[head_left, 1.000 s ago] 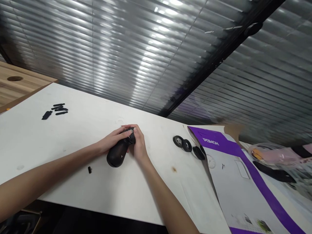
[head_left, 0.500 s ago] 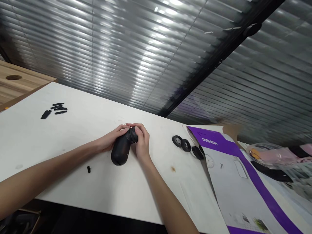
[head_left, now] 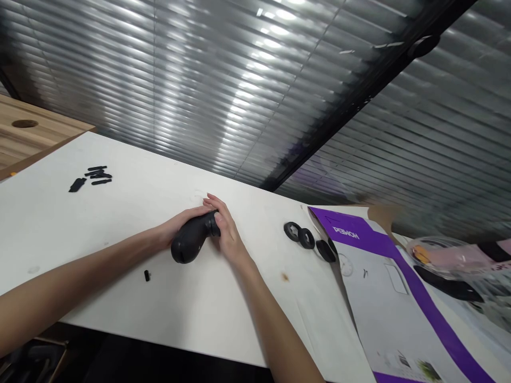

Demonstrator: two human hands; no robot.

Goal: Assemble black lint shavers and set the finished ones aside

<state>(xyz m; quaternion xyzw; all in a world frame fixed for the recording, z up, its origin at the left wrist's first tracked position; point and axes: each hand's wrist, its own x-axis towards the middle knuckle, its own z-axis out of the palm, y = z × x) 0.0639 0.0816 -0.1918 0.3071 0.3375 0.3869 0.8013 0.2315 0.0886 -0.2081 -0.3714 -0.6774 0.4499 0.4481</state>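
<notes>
A black, bulb-shaped device with a narrower ringed neck (head_left: 189, 243) is held between my hands above the white table. My left hand (head_left: 175, 223) wraps round its body from the far left side, its fingers mostly hidden behind it. On the neck end, my right hand (head_left: 227, 226) is closed with the thumb on the near side and the fingers reaching over the far side. A small black cylindrical piece (head_left: 147, 275) lies on the table near my left forearm.
Several flat black strips (head_left: 98, 174) lie at the far left of the white table (head_left: 131, 197). Black rings (head_left: 306, 238) rest beside a purple and white box (head_left: 363, 276) on the right. Behind the table stand silver blinds (head_left: 191, 80); a wooden surface (head_left: 43, 127) adjoins at left.
The device has tilted, its bulb end swinging left and slightly up. My right hand's fingers have stretched further over the neck. The view has shifted slightly.
</notes>
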